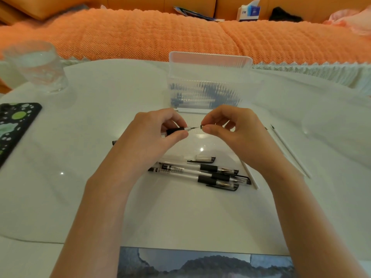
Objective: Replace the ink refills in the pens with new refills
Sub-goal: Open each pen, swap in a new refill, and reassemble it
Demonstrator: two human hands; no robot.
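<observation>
The left fingers point(178, 135) curl round a pen point(175, 130) at its black grip, just above frame centre, with the bare refill point sticking out to the right. The right fingers point(210, 129) pinch a small cone point(201, 127) right at that point; whether the two touch I cannot tell. The left hand point(152, 135) and right hand point(236, 131) are raised over the table point(100, 197). Below them, three pens point(192, 169) lie close together, with a loose cap point(204, 159) just above. Two white refills lie right of centre: one point(251, 177) partly under the right forearm, the other point(289, 151) further right. Behind the hands stands a clear box point(208, 63) with refills inside. A glass point(38, 67) is upper left, a phone point(14, 125) at the left edge, and an orange sofa point(140, 33) runs across the top.
</observation>
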